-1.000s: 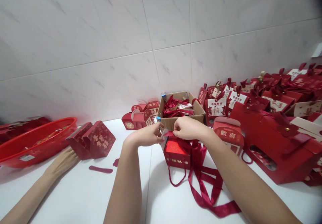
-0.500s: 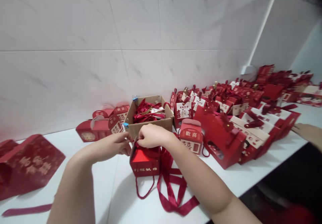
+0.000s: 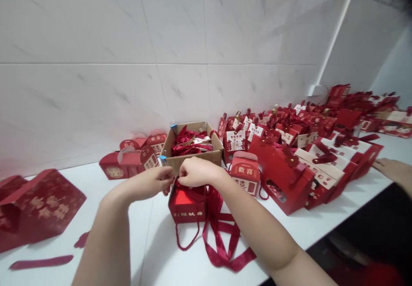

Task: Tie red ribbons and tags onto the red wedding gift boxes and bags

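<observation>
In front of me on the table stands a small red gift box (image 3: 187, 206) with gold lettering and a red cord handle (image 3: 187, 248) drooping from its front. My right hand (image 3: 198, 173) is over the top of this box, its fingers closed in a pinch whose tips are hidden. At the box's upper left edge, my left hand (image 3: 157, 181) has its fingers bent together; what lies between them does not show. A loose dark red ribbon (image 3: 222, 258) trails over the table beside the box, under my right forearm.
Behind my hands is a cardboard box (image 3: 193, 161) holding red ribbons and cards. Small red candy boxes (image 3: 128, 161) stand at left, with a larger red box (image 3: 45, 209) nearer. Many red gift boxes (image 3: 280, 174) fill the right side. Another person's hand (image 3: 388, 166) rests at the right edge.
My left hand has shifted slightly right and up against the box's edge. My right hand stays over the box top. The view has turned slightly left.
</observation>
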The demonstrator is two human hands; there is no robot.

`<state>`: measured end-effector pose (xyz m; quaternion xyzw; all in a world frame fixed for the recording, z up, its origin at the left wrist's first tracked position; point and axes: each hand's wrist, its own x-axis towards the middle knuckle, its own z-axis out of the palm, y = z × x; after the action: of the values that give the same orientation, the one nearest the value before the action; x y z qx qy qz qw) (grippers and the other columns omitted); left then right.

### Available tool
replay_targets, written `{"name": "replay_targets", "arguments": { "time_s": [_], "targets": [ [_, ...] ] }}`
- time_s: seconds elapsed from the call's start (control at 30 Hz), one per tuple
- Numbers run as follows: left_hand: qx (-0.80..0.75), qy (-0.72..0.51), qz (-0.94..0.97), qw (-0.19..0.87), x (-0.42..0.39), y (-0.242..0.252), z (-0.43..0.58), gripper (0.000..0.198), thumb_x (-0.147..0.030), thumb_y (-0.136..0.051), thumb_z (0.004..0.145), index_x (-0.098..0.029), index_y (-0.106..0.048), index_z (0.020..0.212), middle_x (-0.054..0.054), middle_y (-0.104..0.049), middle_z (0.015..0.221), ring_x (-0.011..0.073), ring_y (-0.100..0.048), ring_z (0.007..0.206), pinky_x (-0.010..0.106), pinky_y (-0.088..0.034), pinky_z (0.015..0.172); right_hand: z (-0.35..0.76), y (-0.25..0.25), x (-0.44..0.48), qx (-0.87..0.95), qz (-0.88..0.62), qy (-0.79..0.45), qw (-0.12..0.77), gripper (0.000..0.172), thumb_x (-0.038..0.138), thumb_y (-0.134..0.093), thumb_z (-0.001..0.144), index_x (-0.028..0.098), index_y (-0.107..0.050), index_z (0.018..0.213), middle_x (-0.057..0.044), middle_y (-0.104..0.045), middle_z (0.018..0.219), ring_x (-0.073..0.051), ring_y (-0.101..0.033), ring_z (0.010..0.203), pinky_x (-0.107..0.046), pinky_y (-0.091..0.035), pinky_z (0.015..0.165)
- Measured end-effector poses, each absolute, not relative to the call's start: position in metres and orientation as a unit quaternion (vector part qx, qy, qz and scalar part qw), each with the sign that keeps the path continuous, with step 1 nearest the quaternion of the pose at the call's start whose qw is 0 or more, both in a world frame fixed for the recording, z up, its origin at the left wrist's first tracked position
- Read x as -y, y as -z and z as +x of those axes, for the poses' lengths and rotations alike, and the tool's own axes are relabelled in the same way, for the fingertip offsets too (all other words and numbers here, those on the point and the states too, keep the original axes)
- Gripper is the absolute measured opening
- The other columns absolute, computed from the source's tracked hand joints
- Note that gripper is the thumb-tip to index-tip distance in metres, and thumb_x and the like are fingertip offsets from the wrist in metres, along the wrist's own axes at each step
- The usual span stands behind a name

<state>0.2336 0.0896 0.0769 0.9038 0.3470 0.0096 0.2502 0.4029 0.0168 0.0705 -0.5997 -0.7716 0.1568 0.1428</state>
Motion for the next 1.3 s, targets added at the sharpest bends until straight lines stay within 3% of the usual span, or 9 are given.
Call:
{"name": "replay_targets", "arguments": {
  "time_s": [0.27, 0.47, 0.57, 0.77, 0.9, 1.3],
  "targets": [
    [-0.354, 0.029, 0.9, 0.255, -0.084, -0.085, 0.223, 0.014, -0.03, -0.044, 0.077, -0.021, -0.054, 0.076, 0.002, -0.062, 0.077, 0.0205, -0.06, 0.076, 0.028, -0.041, 0.064, 0.402, -0.067, -0.014, 0.767, -0.601, -0.173, 0.143, 0.018, 0.022, -0.051, 0.077, 0.015, -0.066, 0.073, -0.005, -0.067, 0.067, -0.011, -0.055, 0.052, -0.021, -0.035, 0.047],
    [-0.372, 0.012, 0.896, 0.243, -0.077, -0.089, 0.227, 0.037, -0.048, -0.04, 0.082, -0.02, -0.057, 0.099, 0.004, -0.064, 0.08, 0.0211, -0.06, 0.078, 0.028, -0.04, 0.062, 0.402, -0.067, -0.012, 0.761, -0.605, -0.186, 0.142, 0.019, 0.023, -0.049, 0.079, 0.016, -0.067, 0.077, -0.004, -0.067, 0.066, -0.011, -0.054, 0.049, -0.021, -0.033, 0.043],
    [-0.383, 0.024, 0.894, 0.231, -0.077, -0.085, 0.233, 0.037, -0.049, -0.04, 0.081, -0.019, -0.057, 0.094, 0.005, -0.064, 0.081, 0.0208, -0.059, 0.076, 0.028, -0.04, 0.061, 0.402, -0.065, -0.011, 0.76, -0.609, -0.179, 0.141, 0.019, 0.022, -0.049, 0.079, 0.016, -0.066, 0.076, -0.004, -0.067, 0.065, -0.011, -0.055, 0.051, -0.021, -0.032, 0.044],
    [-0.375, 0.027, 0.897, 0.232, -0.08, -0.078, 0.239, 0.011, -0.029, -0.046, 0.072, -0.02, -0.052, 0.072, 0.001, -0.063, 0.074, 0.0186, -0.058, 0.069, 0.026, -0.04, 0.057, 0.401, -0.067, -0.009, 0.758, -0.617, -0.163, 0.134, 0.018, 0.021, -0.049, 0.08, 0.015, -0.066, 0.073, -0.003, -0.066, 0.065, -0.011, -0.055, 0.053, -0.021, -0.032, 0.045],
    [-0.369, 0.013, 0.9, 0.232, -0.082, -0.077, 0.24, 0.007, -0.024, -0.045, 0.068, -0.02, -0.049, 0.064, 0.0, -0.06, 0.07, 0.0169, -0.056, 0.066, 0.025, -0.037, 0.053, 0.4, -0.069, -0.009, 0.756, -0.622, -0.155, 0.136, 0.018, 0.022, -0.049, 0.08, 0.016, -0.066, 0.075, -0.003, -0.066, 0.067, -0.011, -0.055, 0.054, -0.022, -0.031, 0.045],
    [-0.35, -0.157, 0.891, 0.243, -0.067, -0.096, 0.233, 0.013, -0.024, -0.045, 0.072, -0.018, -0.056, 0.071, 0.0, -0.055, 0.068, 0.014, -0.05, 0.061, 0.024, -0.034, 0.051, 0.403, -0.073, -0.004, 0.757, -0.611, -0.146, 0.179, 0.013, 0.024, -0.054, 0.08, 0.019, -0.066, 0.082, -0.001, -0.068, 0.082, -0.011, -0.057, 0.063, -0.022, -0.033, 0.05]
  ]
}}
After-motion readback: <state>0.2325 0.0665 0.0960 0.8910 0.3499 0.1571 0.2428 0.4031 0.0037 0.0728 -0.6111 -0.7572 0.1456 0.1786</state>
